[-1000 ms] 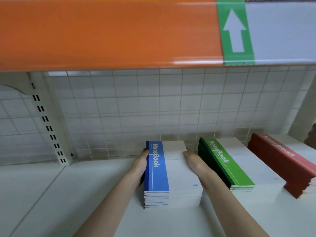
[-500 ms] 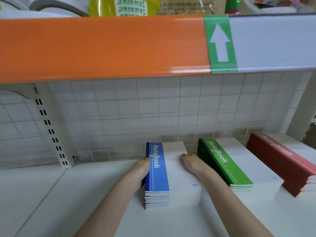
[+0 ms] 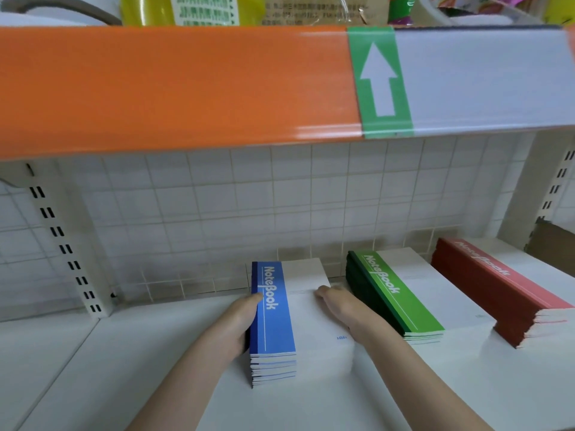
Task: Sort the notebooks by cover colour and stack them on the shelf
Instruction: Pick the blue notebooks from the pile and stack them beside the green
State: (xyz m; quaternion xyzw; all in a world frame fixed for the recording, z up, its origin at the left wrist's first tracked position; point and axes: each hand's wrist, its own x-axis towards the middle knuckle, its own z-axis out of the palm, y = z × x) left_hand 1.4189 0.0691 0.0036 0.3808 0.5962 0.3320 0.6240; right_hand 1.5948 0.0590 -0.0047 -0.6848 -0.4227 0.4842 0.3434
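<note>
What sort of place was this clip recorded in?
Probably a shop aisle, perhaps a stationery section. The orange price strip with a green arrow label edges the shelf above, slotted uprights carry the white shelf, and identical notebooks sit in blue, green and red stacks.

Your left hand [image 3: 241,318] slides back along the spine side of the blue notebook stack [image 3: 273,318], and its thumb now lies on the top cover. Your right hand [image 3: 339,306] also comes nearer to you and moves from the right edge onto the white part of the top cover. Your head tilts up, so the goods above the orange shelf strip [image 3: 174,85] now come into view.
</note>
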